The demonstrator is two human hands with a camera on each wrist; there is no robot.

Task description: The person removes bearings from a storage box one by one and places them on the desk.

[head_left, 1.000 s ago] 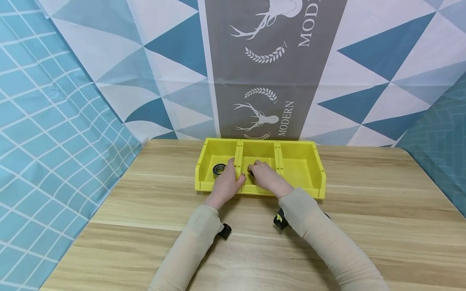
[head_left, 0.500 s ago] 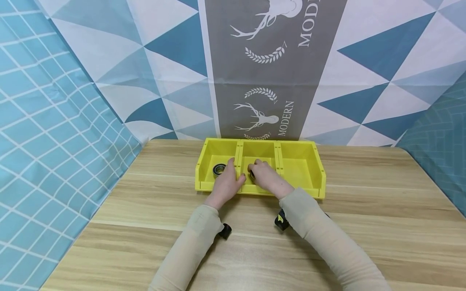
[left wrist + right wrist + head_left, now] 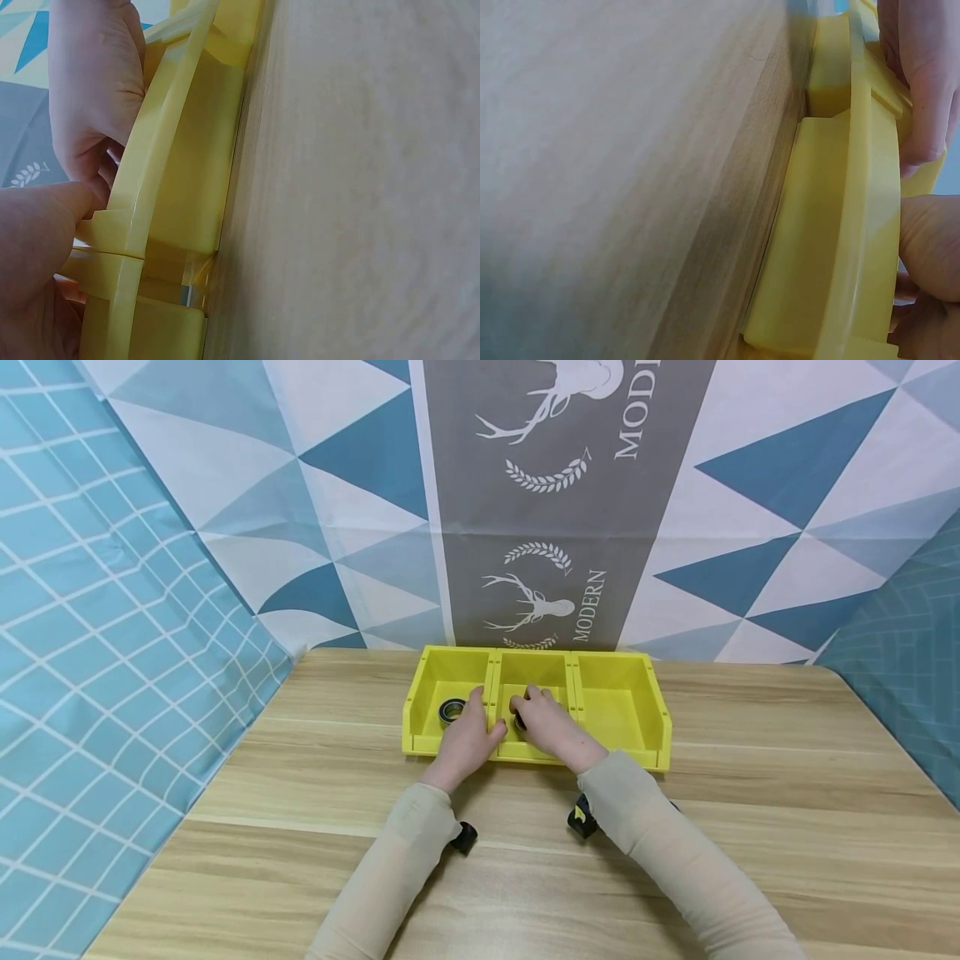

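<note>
A yellow three-compartment parts bin [image 3: 657, 710] stands at the back of the table. In its left compartment lies a ball bearing [image 3: 451, 710], a dark ring with a metal inner face. My left hand [image 3: 467, 739] straddles the divider between the left and middle compartments, thumb on the middle side and fingers on the left, holding the bin there. Over the middle compartment, my right hand [image 3: 551, 724] bends its fingers down and grips a dark ring-shaped bearing [image 3: 519, 722], mostly hidden by the hand. Both wrist views show the hands [image 3: 97, 90] behind the bin's front wall [image 3: 870, 225].
The bin stands on a wood-grain table [image 3: 300, 827], close to the patterned backdrop [image 3: 540, 527]. Black wrist devices [image 3: 465, 837] show beside both sleeves, over the table in front of the bin.
The right hand and its wrist have shifted very slightly, with fingers still on the bearing in the middle compartment. My left hand and the bin have stayed in place.
</note>
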